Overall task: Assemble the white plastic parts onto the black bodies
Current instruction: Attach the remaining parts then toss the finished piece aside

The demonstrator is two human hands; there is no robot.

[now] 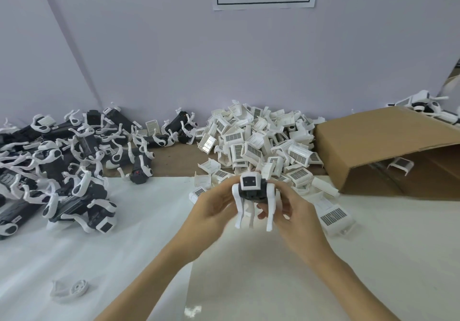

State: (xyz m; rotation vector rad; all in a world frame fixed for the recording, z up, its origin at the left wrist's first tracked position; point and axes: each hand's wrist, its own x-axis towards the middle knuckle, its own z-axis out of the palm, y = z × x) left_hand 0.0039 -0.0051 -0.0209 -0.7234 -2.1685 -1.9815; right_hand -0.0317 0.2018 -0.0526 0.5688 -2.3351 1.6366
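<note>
Above white table covering (139, 233), left hand (211, 207) and right hand (288, 211) both grip one black body (250, 192) (legs hanging down), its long axis pointing away from the person.

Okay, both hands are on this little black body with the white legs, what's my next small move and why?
Probably press the white cover down with your thumbs. Both your left hand and right hand grip the black body, and its cover sits on top; whether it has seated cannot be told.

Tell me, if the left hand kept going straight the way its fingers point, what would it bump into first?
Probably the heap of white plastic parts. The left hand grips the black body and points up and away toward that heap. Depth is hard to judge.
</note>
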